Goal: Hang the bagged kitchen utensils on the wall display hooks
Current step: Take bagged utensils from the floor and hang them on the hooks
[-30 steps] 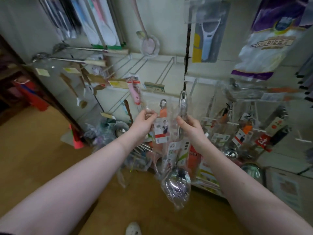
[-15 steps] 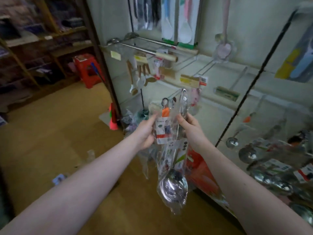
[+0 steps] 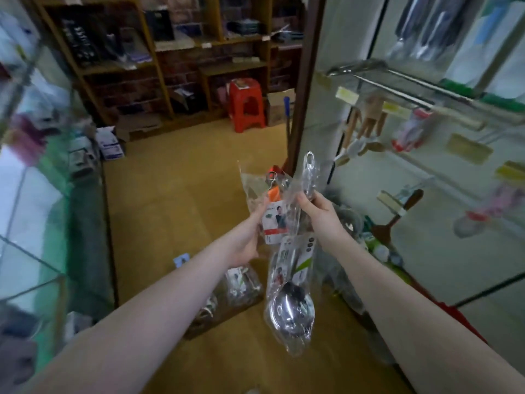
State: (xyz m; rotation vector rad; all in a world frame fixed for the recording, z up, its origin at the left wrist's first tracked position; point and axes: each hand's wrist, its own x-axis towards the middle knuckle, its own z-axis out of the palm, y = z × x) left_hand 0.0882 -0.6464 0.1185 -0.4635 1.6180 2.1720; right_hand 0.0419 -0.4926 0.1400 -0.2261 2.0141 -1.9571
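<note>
1. The right hand (image 3: 322,216) is curled round the handle of the bagged ladle (image 3: 292,308), gripping it through the clear plastic a little below the top.
2. The left hand (image 3: 248,240) holds a second bag (image 3: 274,220) by its printed card. It is a smaller one with an orange-topped tool inside. Most of the fingers are hidden behind it, but the hold looks firm.
3. The ladle hangs close to upright in front of the person: bowl down, handle loop up above the right fist, its top leaning slightly toward the wall.
4. The wall display hooks (image 3: 397,93) are off to the right and higher than both hands, well apart from either bag. They are long rods jutting from the panel, and some carry wooden spatulas (image 3: 366,129).
5. The right hand is the nearer one to that wall, so I'd expect the ladle to go first — up and rightward, top end leading onto a rod tip.
6. I cannot make out the bag's hanging hole in the crinkled plastic.
7. More bagged utensils (image 3: 227,294) lie on the floor under the left forearm.
</note>
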